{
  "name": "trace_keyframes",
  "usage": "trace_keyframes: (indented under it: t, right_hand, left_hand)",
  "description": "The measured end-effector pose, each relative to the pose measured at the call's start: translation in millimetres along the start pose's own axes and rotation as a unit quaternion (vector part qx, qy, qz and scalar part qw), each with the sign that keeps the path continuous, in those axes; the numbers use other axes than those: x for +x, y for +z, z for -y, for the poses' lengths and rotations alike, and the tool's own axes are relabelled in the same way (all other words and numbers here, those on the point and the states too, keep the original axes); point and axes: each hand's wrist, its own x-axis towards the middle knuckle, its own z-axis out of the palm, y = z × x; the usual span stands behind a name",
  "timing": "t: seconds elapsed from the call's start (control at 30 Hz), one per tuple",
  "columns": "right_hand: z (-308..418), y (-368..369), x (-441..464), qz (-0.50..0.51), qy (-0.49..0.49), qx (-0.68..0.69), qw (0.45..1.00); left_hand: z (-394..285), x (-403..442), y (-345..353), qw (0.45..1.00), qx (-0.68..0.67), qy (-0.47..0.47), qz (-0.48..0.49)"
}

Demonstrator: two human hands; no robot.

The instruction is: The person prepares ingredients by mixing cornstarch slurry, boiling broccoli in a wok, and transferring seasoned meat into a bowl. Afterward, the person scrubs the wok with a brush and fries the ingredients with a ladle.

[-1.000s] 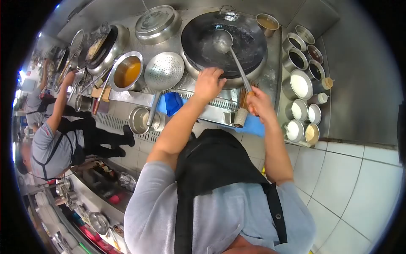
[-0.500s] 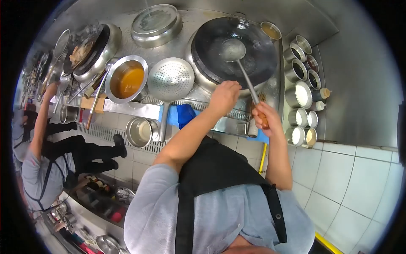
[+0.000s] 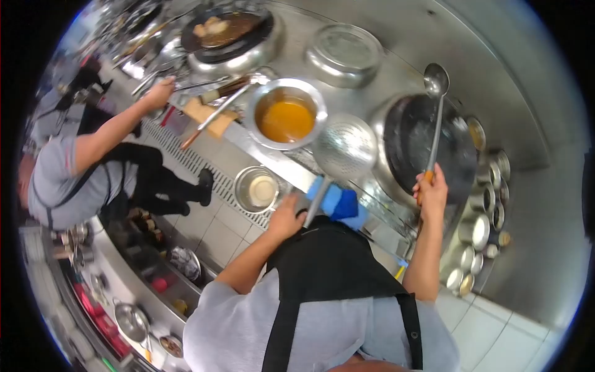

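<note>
My right hand (image 3: pixel 432 191) is closed round the wooden end of a ladle (image 3: pixel 437 80), whose bowl is raised by the far edge of the black wok (image 3: pixel 418 136). My left hand (image 3: pixel 288 218) is at the handle end of the perforated strainer (image 3: pixel 344 146), beside a small steel pot (image 3: pixel 256 190); blur hides how its fingers close. The strainer lies between the wok and a steel bowl of orange liquid (image 3: pixel 285 118). Blue cloths (image 3: pixel 344 206) lie under the strainer's handle.
A co-worker (image 3: pixel 93 149) stands at the left, an arm stretched toward another wok (image 3: pixel 226 37) with food. A round lidded steel vessel (image 3: pixel 344 53) sits at the back. Several seasoning containers (image 3: pixel 474 230) line the right side. A long-handled ladle (image 3: pixel 217 115) rests left of the bowl.
The view has swung left. My left hand has gone from the wok's near edge to the strainer's handle end. The ladle has been lifted from inside the wok toward its far edge.
</note>
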Motion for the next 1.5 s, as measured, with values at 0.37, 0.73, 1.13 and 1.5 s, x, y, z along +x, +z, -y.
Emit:
trace_keyframes:
  t: [0.37, 0.73, 1.13, 1.5]
  right_hand:
    - [-28.5, 206.6, 210.8, 0.167, 0.063, 0.102, 0.979]
    - [20.6, 192.2, 198.6, 0.273, 0.116, 0.585, 0.755]
    - [36.9, -6.2, 22.3, 0.279, 0.096, 0.602, 0.742]
    - [-21.1, -76.9, -69.9, 0.122, 0.104, 0.447, 0.880]
  left_hand:
    - [36.2, 0.6, 4.4, 0.979, -0.102, -0.005, 0.177]
    - [30.2, -10.2, -4.2, 0.988, -0.108, -0.036, 0.100]
    - [-70.9, -6.3, -5.7, 0.986, -0.150, 0.002, -0.066]
    - [-249.9, 12.4, 80.2, 0.827, -0.499, 0.008, 0.260]
